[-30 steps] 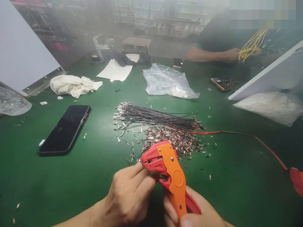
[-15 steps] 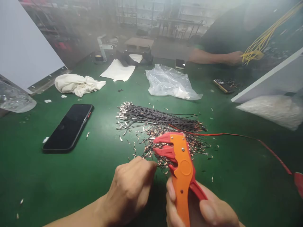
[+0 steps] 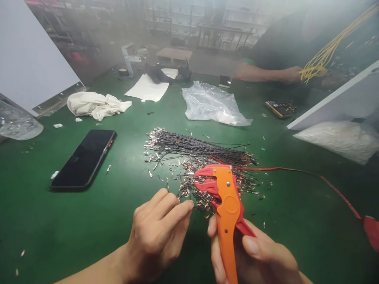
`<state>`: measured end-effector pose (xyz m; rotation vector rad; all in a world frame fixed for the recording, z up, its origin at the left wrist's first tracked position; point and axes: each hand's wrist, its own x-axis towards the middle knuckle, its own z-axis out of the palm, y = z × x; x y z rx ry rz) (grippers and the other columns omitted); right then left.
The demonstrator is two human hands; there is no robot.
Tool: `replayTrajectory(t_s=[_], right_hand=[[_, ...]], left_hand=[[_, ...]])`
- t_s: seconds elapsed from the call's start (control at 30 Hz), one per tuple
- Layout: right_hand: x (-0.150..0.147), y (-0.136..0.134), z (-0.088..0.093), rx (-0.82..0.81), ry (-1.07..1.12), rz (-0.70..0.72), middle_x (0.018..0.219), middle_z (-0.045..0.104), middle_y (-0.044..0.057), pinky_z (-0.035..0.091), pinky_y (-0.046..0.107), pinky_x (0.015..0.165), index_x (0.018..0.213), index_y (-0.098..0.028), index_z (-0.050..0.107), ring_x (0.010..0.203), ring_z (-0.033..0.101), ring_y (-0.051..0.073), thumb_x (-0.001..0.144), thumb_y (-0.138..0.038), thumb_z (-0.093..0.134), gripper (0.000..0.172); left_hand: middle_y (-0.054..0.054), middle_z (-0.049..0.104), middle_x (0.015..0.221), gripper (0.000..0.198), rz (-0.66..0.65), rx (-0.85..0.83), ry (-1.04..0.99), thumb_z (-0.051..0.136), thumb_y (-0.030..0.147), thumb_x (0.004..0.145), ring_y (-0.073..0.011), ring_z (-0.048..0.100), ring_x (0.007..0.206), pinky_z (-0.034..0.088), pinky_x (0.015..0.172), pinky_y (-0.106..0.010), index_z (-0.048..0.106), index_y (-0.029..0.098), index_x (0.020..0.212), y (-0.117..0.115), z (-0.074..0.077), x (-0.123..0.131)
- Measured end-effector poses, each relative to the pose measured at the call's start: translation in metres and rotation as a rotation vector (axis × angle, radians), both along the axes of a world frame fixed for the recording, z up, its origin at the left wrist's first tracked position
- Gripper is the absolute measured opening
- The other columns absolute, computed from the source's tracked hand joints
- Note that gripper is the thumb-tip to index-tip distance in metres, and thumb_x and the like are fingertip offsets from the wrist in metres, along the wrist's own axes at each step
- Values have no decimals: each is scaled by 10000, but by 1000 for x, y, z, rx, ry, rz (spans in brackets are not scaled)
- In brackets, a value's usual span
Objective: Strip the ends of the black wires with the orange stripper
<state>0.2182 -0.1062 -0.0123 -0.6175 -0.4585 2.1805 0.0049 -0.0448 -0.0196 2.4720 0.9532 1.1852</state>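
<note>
My right hand is wrapped round the handles of an orange and red wire stripper. The tool stands upright with its red jaws pointing left and apart. Just left of it, my left hand is closed in a pinch, knuckles up; whatever lies between the fingertips is hidden or too small to tell. Behind the tool lies a heap of short wire scraps with bits of copper showing. Beyond that is a bundle of black wires with metal terminals at its left end.
A black phone lies to the left, near a crumpled white cloth. Further back are a clear plastic bag and white paper. A red strip runs right. Across the table, another person's hand holds yellow wires.
My left hand has shifted slightly left and turned, its fingers now showing more. The wire stripper's handle has tilted a little, and its trigger sits slightly higher in my right hand.
</note>
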Motion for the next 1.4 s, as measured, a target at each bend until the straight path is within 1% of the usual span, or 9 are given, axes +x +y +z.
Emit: replayTrajectory(t_s=[0.17, 0.4, 0.57, 0.7, 0.8, 0.9, 1.03, 1.27, 1.4], right_hand=[[-3, 1, -1, 15, 30, 33, 862, 797, 103, 500, 216, 651, 1135, -110, 614, 711, 736, 132, 877, -400, 665, 392], [-7, -10, 1, 237, -627, 81, 868, 652, 71, 498, 324, 688, 1096, -158, 591, 741, 609, 177, 873, -584, 647, 484], [-10, -10, 1, 237, -640, 130, 872, 645, 83, 469, 322, 641, 1056, -179, 589, 689, 556, 167, 859, -638, 612, 501], [-10, -9, 4, 185, -594, 115, 951, 659, 84, 496, 327, 693, 1141, -185, 568, 749, 602, 171, 850, -621, 652, 531], [-11, -8, 7, 169, -586, 129, 941, 652, 81, 507, 333, 703, 1178, -168, 562, 764, 604, 178, 832, -630, 668, 588], [-13, -8, 5, 226, -573, 121, 886, 644, 73, 488, 334, 708, 1114, -156, 575, 756, 584, 179, 847, -602, 664, 527], [-15, -9, -1, 210, -544, 105, 897, 634, 74, 458, 324, 677, 1103, -168, 568, 725, 551, 167, 850, -595, 659, 505], [-13, -9, 2, 201, -532, 83, 901, 648, 52, 496, 291, 682, 1095, -175, 582, 741, 608, 151, 858, -558, 687, 463], [-10, -9, 1, 72, -366, 13, 904, 689, 45, 519, 287, 702, 1168, -173, 555, 751, 683, 145, 827, -523, 753, 528]], left_hand=[[-50, 629, 665, 264, -34, 52, -38, 634, -51, 818, -152, 435, 618, 391, 523, -262, 653, 93, 1039, 1, 6, 0], [-2, 619, 612, 229, -74, 26, -47, 560, 7, 870, -132, 476, 508, 409, 458, -238, 596, 138, 1054, -4, 11, -1], [-3, 655, 764, 194, 6, -376, -180, 441, 66, 944, -122, 648, 612, 535, 563, -216, 526, 203, 1052, -11, 9, 7], [78, 544, 599, 140, -54, -593, -309, 502, 138, 957, -88, 573, 458, 423, 380, -152, 510, 237, 1057, -14, 8, 13], [83, 563, 563, 164, -4, -550, -365, 614, 152, 920, -68, 521, 385, 361, 317, -138, 548, 221, 1053, -16, 5, 16], [13, 708, 685, 126, 13, -470, -377, 652, 163, 912, -94, 636, 464, 480, 394, -147, 605, 197, 1023, -18, 4, 18], [8, 752, 707, 129, -39, -428, -383, 650, 105, 905, -94, 677, 488, 551, 498, -151, 662, 188, 1003, -19, 5, 18], [48, 648, 577, 129, 15, -253, -232, 604, 36, 858, -54, 584, 441, 419, 426, -129, 642, 156, 885, -13, 9, 14], [58, 606, 581, 121, 90, -208, -124, 614, 64, 868, -54, 533, 432, 385, 428, -161, 602, 175, 822, -9, 13, 9]])
